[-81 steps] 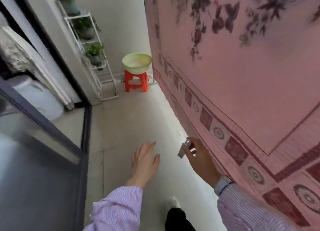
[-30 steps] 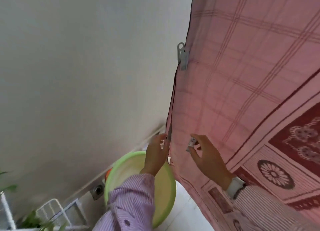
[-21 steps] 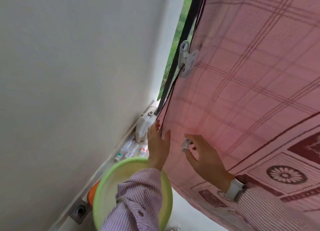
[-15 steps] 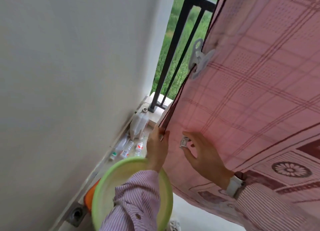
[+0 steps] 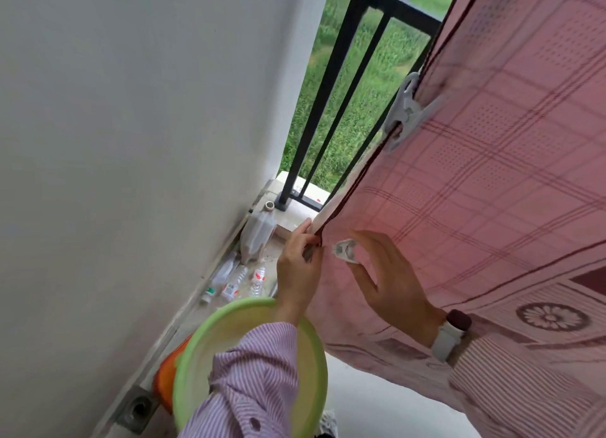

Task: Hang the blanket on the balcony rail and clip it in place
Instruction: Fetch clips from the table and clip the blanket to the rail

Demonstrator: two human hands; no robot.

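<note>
A: Head view, right side?
B: Pink blanket, checked, with a flowered border lower down, draped over the black balcony rail. Side edge running down along the bars.

A: Anything clipped?
B: One white clip biting the blanket's side edge, high up, beside a bar.

A: Left hand?
B: Pinching the blanket's dark-trimmed edge low down, fingers curled round the hem, near the foot of the rail.

A: Right hand?
B: Holding a second small white clip between thumb and forefinger, other fingers spread loosely. Clip just beside the edge held by the left hand; touching the cloth or not, cannot tell. White watch on that wrist, striped sleeve on each arm.

A: Lower down?
B: Green basin below the left forearm, resting on something orange, mostly hidden. Clear plastic jug standing against the stone ledge at the rail's foot; small bottles lying on the floor beside the wall. Grey wall filling the left side, a drain fitting at its base. Green grass beyond the bars.
</note>
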